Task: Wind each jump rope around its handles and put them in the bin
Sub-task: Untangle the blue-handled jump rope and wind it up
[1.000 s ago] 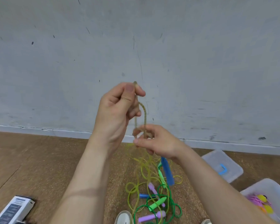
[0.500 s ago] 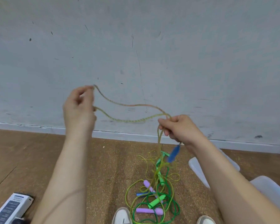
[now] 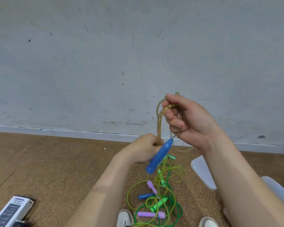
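Brown floor (image 3: 56, 161), ropes (image 3: 157, 204) (grey wall (image 3: 88, 63))

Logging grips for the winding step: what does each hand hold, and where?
Both hold the yellow jump rope by its cord: right hand pinches a loop on top, left hand grips the strands below.

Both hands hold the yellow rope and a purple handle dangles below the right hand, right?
Not quite: the head view shows the left hand and right hand holding the yellow rope, but the dangling handle is blue, not purple.
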{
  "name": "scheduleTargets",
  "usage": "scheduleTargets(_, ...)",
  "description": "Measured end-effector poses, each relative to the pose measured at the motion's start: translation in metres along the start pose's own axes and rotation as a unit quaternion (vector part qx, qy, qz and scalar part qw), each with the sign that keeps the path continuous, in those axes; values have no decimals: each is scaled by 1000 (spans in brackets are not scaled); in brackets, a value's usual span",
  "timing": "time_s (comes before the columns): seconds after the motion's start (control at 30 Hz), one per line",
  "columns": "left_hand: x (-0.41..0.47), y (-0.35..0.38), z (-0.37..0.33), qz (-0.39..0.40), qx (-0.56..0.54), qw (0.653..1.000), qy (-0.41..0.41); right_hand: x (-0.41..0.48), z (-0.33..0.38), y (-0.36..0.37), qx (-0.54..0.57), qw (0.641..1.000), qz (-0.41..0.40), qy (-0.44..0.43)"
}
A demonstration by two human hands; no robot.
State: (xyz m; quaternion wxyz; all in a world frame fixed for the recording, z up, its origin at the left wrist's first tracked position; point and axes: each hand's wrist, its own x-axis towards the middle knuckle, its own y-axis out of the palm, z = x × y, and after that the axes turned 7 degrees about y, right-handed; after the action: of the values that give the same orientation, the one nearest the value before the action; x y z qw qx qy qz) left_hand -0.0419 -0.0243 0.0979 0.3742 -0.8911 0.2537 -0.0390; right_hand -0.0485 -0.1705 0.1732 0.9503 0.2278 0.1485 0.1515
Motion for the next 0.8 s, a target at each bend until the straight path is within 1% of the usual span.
scheduleTargets(0.03, 3, 1, 0, -15, -14, 1000, 11, 0, 1, -2, 9, 1000, 8, 1)
scheduleTargets(0.1, 5, -2, -4, -77, -80, 993, 32, 0, 3, -10, 33, 999, 5, 2)
scheduleTargets(0.17, 4, -11, -10, -165, -189, 967, 53, 1, 3, -24, 13, 999, -34, -1)
scheduleTargets(0.23, -1, -24, -16, -247, -276, 926, 80, 3, 1, -37, -86, 992, -92, 18)
scheduleTargets(0.27, -2, -29, -18, -272, -316, 904, 94, 3, -2, -43, -153, 981, -110, 38)
scheduleTargets(0.3, -4, -33, -20, -283, -364, 881, 104, 2, -5, -47, -222, 967, -110, 57)
scheduleTargets(0.37, -8, -36, -26, -278, -444, 844, 115, 1, -14, -52, -338, 935, -66, 85)
scheduleTargets(0.43, -11, -36, -32, -269, -478, 826, 126, -1, -23, -49, -416, 903, 16, 107)
scheduleTargets(0.5, -12, -36, -35, -279, -488, 817, 132, -1, -32, -42, -445, 881, 92, 134)
scheduleTargets(0.53, -12, -37, -35, -288, -490, 812, 132, -2, -36, -38, -444, 878, 109, 141)
scheduleTargets(0.6, -13, -39, -35, -302, -502, 800, 131, 0, -41, -35, -429, 887, 107, 137)
scheduleTargets(0.67, -14, -41, -34, -309, -517, 787, 132, 3, -43, -34, -399, 906, 76, 119)
scheduleTargets(0.73, -15, -43, -31, -309, -521, 785, 129, 4, -45, -33, -352, 930, 50, 95)
scheduleTargets(0.8, -16, -44, -28, -306, -524, 786, 120, 6, -47, -31, -303, 949, 40, 82)
